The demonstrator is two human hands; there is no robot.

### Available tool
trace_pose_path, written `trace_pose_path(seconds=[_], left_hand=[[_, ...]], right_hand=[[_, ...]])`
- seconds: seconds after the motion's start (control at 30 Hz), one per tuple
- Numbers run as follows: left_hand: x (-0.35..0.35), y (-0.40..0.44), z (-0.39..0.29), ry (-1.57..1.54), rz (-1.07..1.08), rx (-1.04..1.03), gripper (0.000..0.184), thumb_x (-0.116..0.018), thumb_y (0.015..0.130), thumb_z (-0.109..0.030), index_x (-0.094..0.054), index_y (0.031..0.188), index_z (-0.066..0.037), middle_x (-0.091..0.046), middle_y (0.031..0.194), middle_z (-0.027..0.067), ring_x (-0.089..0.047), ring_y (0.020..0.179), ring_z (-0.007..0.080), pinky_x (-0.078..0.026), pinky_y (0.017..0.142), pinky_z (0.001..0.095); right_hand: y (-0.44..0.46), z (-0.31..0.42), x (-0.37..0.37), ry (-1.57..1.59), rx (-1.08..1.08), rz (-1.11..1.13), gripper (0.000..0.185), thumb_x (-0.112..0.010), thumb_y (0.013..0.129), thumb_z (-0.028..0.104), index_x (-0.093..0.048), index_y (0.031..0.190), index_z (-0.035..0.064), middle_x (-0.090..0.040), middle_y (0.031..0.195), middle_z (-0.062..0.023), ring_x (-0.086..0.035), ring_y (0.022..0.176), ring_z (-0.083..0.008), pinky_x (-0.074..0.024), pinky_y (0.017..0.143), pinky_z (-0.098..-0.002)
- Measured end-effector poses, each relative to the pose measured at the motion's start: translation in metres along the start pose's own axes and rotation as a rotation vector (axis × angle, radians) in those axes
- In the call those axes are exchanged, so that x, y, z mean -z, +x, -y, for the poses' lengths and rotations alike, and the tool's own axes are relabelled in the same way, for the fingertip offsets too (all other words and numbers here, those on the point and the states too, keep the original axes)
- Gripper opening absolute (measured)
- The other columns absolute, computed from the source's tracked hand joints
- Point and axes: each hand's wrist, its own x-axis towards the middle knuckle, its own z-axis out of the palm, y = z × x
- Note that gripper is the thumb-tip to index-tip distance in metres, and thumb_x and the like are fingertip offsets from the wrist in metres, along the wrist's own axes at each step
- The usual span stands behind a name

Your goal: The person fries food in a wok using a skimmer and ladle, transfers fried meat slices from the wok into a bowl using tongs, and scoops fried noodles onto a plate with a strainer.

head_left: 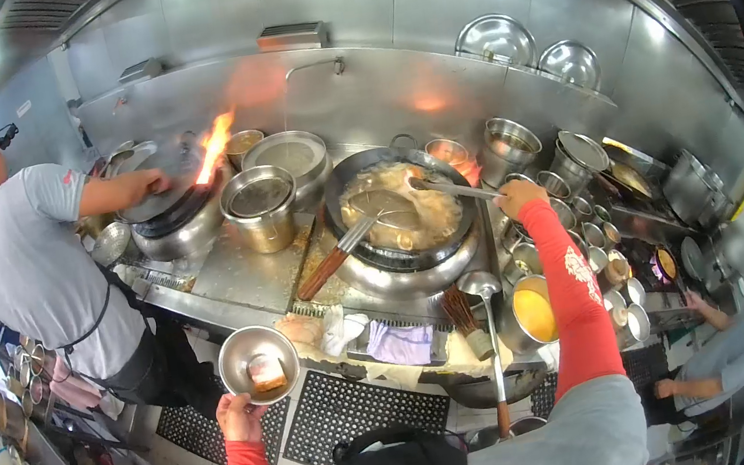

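Observation:
My left hand (240, 417) grips the rim of a steel bowl (232, 345), held out over the floor mat in front of the stove. A pale and brown piece of food (265, 371) lies inside it. My right hand (519, 196) is closed on a long-handled metal utensil (461, 187), whose far end reaches into the wok (340, 176). Bubbling, light-brown liquid (432, 216) with pieces in it fills the wok. A mesh strainer (385, 210) with a wooden handle (325, 271) rests across the wok's left side, apart from both hands.
A co-worker (54, 268) stands left at another wok, where a flame (215, 147) rises. Another person (736, 352) is at far right. A ladle (493, 349), a bamboo brush (466, 322), a folded cloth (399, 342) and a pot of yellow liquid (533, 310) line the stove's front.

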Motion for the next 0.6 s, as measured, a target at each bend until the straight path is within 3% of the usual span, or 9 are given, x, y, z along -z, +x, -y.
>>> trace_pose_path(seconds=[0.2, 0.27, 0.3, 0.33, 0.4, 0.47, 0.5, 0.53, 0.6], left_hand=[[-0.015, -0.022, 0.005, 0.005, -0.059, -0.010, 0.010, -0.054, 0.075, 0.002, -0.049, 0.073, -0.007, -0.052, 0.067, 0.0042, -0.052, 0.057, 0.0132, -0.058, 0.057, 0.0397], [0.002, -0.014, 0.011, 0.010, -0.035, -0.001, 0.006, -0.052, 0.076, 0.000, -0.052, 0.079, -0.005, -0.056, 0.075, 0.0068, -0.057, 0.065, 0.0173, -0.057, 0.065, 0.0475], [-0.002, -0.020, 0.008, 0.051, -0.073, -0.028, 0.008, -0.054, 0.078, -0.004, -0.054, 0.085, -0.006, -0.057, 0.077, 0.0058, -0.057, 0.065, 0.0165, -0.057, 0.064, 0.0458], [-0.008, -0.026, -0.003, 0.050, -0.055, -0.028, 0.012, -0.055, 0.079, -0.007, -0.055, 0.090, -0.007, -0.057, 0.077, 0.0052, -0.058, 0.066, 0.0163, -0.057, 0.064, 0.0443], [0.000, -0.024, -0.009, 0.076, -0.026, -0.047, 0.009, -0.056, 0.079, -0.008, -0.056, 0.088, -0.007, -0.056, 0.077, 0.0038, -0.058, 0.070, 0.0160, -0.055, 0.061, 0.0360], [0.008, -0.012, -0.019, 0.105, -0.054, -0.035, 0.004, -0.056, 0.079, -0.004, -0.054, 0.081, -0.007, -0.057, 0.078, 0.0040, -0.058, 0.070, 0.0159, -0.054, 0.062, 0.0347], [0.012, -0.007, -0.024, 0.094, -0.057, -0.056, 0.005, -0.058, 0.078, -0.003, -0.053, 0.080, -0.006, -0.057, 0.077, 0.0045, -0.059, 0.068, 0.0163, -0.056, 0.059, 0.0353], [0.017, -0.001, -0.029, 0.082, -0.054, -0.075, 0.007, -0.059, 0.077, -0.002, -0.053, 0.078, -0.006, -0.056, 0.076, 0.0050, -0.059, 0.065, 0.0167, -0.057, 0.057, 0.0360], [0.035, 0.016, -0.038, 0.113, -0.045, -0.093, 0.009, -0.059, 0.077, -0.001, -0.051, 0.076, -0.005, -0.053, 0.073, 0.0039, -0.057, 0.064, 0.0156, -0.057, 0.057, 0.0357]], right_hand=[[0.043, 0.066, 0.004, 0.027, 0.015, -0.088, 0.037, -0.059, 0.080, 0.041, -0.067, 0.096, 0.0084, -0.066, 0.099, -0.0139, -0.062, 0.095, -0.0310, -0.0491, 0.081, -0.0425], [0.035, 0.076, 0.034, 0.054, 0.034, -0.128, 0.039, -0.059, 0.080, 0.042, -0.067, 0.089, 0.0052, -0.065, 0.100, -0.0160, -0.063, 0.094, -0.0311, -0.0495, 0.081, -0.0408], [0.052, 0.068, 0.029, -0.036, 0.014, -0.158, 0.040, -0.057, 0.081, 0.044, -0.066, 0.099, 0.0090, -0.065, 0.101, -0.0157, -0.063, 0.093, -0.0319, -0.0511, 0.081, -0.0402], [0.037, 0.065, 0.055, 0.061, 0.032, -0.057, 0.039, -0.057, 0.081, 0.044, -0.068, 0.094, 0.0090, -0.066, 0.099, -0.0154, -0.063, 0.093, -0.0316, -0.0502, 0.082, -0.0399], [-0.014, 0.067, 0.101, 0.230, 0.083, -0.215, 0.036, -0.054, 0.082, 0.042, -0.069, 0.095, 0.0122, -0.066, 0.099, -0.0135, -0.062, 0.095, -0.0311, -0.0461, 0.084, -0.0423], [-0.062, 0.068, 0.125, 0.207, 0.261, -0.400, 0.041, -0.053, 0.084, 0.043, -0.063, 0.112, 0.0141, -0.065, 0.100, -0.0140, -0.060, 0.093, -0.0336, -0.0459, 0.080, -0.0430], [-0.088, 0.071, 0.137, 0.199, 0.248, -0.355, 0.043, -0.054, 0.084, 0.044, -0.061, 0.115, 0.0150, -0.064, 0.102, -0.0147, -0.060, 0.094, -0.0333, -0.0470, 0.078, -0.0414], [-0.106, 0.065, 0.134, 0.118, 0.392, -0.492, 0.039, -0.057, 0.084, 0.040, -0.062, 0.115, 0.0153, -0.064, 0.095, -0.0159, -0.061, 0.086, -0.0333, -0.0475, 0.072, -0.0398], [-0.168, 0.091, 0.159, 0.177, 0.514, -0.387, 0.036, -0.062, 0.082, 0.031, -0.063, 0.114, 0.0136, -0.062, 0.083, -0.0151, -0.059, 0.075, -0.0329, -0.0460, 0.066, -0.0398]])
